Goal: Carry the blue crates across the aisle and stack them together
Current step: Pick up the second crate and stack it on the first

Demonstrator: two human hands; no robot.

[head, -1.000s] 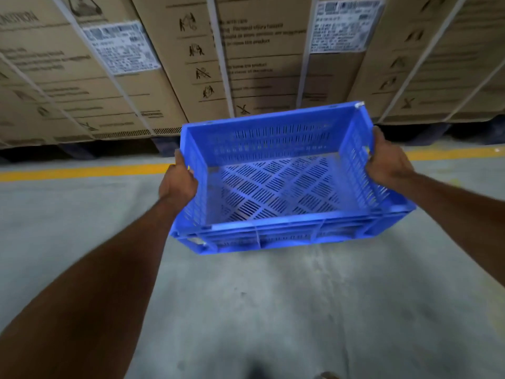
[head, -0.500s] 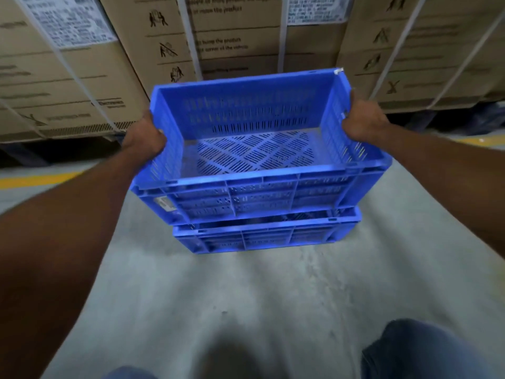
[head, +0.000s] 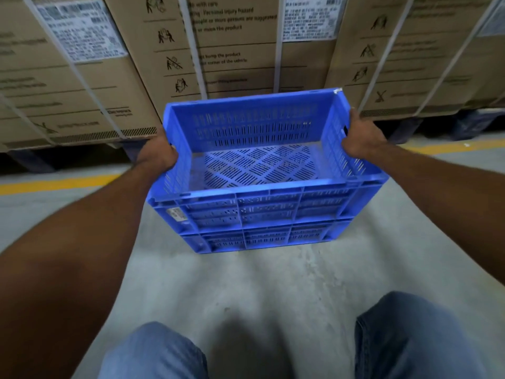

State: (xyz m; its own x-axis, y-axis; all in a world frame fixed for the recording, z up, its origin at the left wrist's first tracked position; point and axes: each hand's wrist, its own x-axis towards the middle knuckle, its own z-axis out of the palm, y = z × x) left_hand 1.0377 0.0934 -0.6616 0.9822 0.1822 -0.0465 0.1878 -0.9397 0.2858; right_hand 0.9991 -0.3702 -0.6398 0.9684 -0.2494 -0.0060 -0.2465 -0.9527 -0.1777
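Left hand (head: 158,155) and right hand (head: 360,138) are gripping the top crate (head: 254,127) by its ends, seating it onto the lower crate (head: 262,239); stacking appears nearly done, release outstanding.

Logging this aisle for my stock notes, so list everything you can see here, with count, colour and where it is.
upper crate: one, blue, empty, set squarely over the other crate; whether it is fully seated cannot be told
lower crate: one, blue, on the floor under it
cardboard boxes: several, brown, a row behind the crates
straps: several, white, running down the boxes
labels: at least two, white, high on the boxes
pallets: dark, under the boxes, count unclear
floor line: one, yellow, along the foot of the boxes
floor: grey concrete
knees: two, in blue jeans, bottom of view
left hand: grips the upper crate's left end
right hand: grips its right end
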